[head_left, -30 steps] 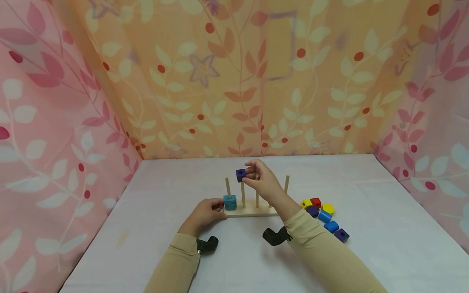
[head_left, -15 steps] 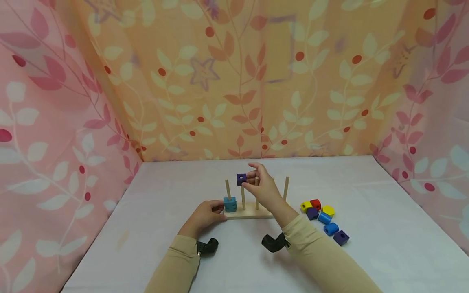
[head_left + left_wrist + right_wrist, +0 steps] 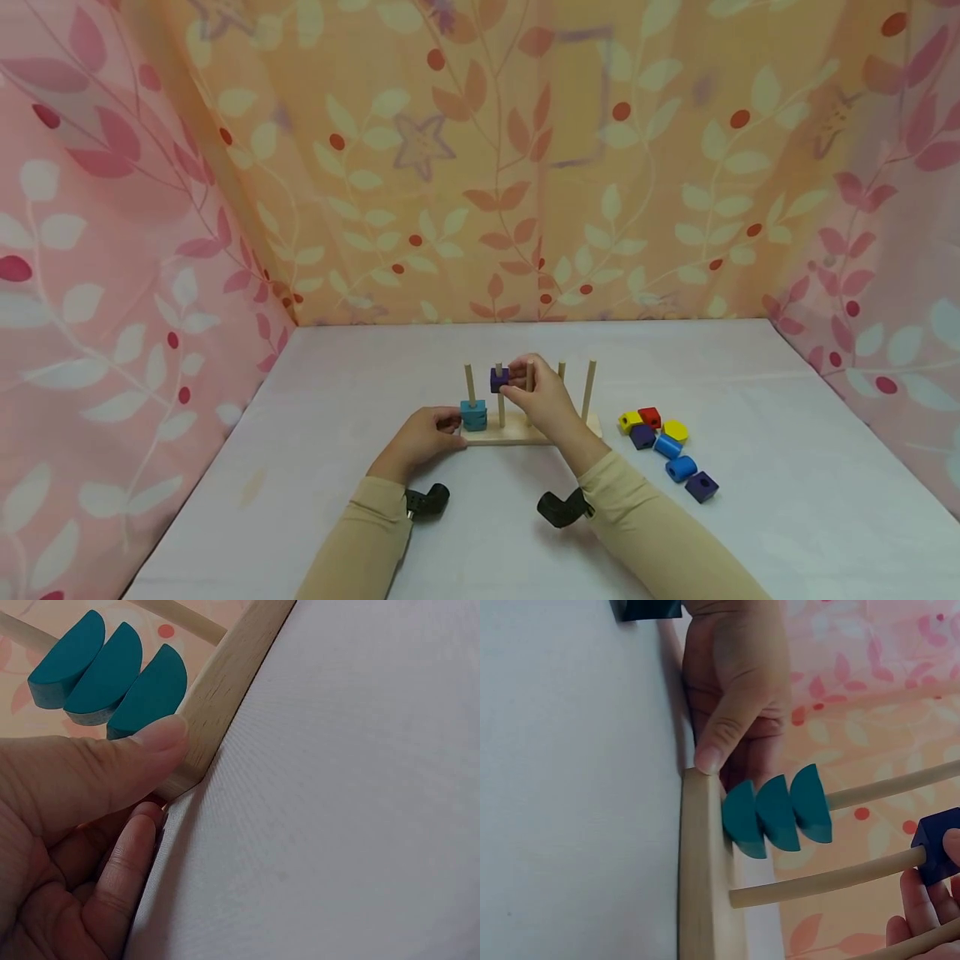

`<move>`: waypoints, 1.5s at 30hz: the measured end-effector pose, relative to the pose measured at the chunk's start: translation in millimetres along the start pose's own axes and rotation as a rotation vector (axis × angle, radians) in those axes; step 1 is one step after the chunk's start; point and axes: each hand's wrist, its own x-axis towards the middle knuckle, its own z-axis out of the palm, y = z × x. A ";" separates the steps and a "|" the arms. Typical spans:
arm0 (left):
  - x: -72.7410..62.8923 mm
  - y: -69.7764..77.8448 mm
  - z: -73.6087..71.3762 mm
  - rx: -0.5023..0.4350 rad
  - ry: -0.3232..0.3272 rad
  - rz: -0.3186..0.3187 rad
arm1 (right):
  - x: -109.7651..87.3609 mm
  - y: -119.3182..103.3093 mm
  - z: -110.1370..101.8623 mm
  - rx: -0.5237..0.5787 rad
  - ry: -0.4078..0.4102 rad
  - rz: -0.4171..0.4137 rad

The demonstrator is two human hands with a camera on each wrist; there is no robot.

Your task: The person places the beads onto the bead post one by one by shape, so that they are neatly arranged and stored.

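A wooden peg board (image 3: 506, 434) with several upright pegs stands on the table. My left hand (image 3: 420, 443) holds its left end, the thumb pressed on the base's corner in the left wrist view and the fingers round the end. Three teal half-round blocks (image 3: 101, 671) are stacked on the leftmost peg, right beside that hand. On the second peg, a purple square block (image 3: 498, 382) sits near the top, with the peg's tip poking out above it. My right hand (image 3: 551, 407) pinches this block from the right, between thumb and fingers.
Right of the board lie loose blocks: a yellow block (image 3: 630, 422), a red block (image 3: 650, 417), a yellow many-sided block (image 3: 676, 431), two blue cylinders (image 3: 681, 468) and two purple blocks (image 3: 702, 487). Bare pegs (image 3: 588, 392) rise around my right hand. Patterned curtains (image 3: 420, 208) enclose the table.
The purple block has come down from above the second peg's tip onto the peg, my right hand lowering with it. My left hand keeps its place at the board's end.
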 end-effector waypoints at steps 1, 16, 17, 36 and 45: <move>-0.3 0.5 -0.1 -0.001 0.000 -0.001 | -0.2 1.1 0.5 -0.002 0.002 0.002; 1.0 2.4 0.1 -0.013 0.005 -0.001 | -3.2 30.9 8.1 -0.035 -0.003 0.052; 0.9 2.5 0.1 -0.011 0.005 -0.002 | -3.4 33.5 8.6 -0.045 -0.008 0.058; -1.4 1.3 0.6 -0.019 0.010 0.004 | -3.4 56.1 14.1 -0.108 -0.045 0.146; -1.7 1.0 0.5 -0.007 0.004 0.007 | -5.0 55.3 15.0 -0.157 -0.029 0.128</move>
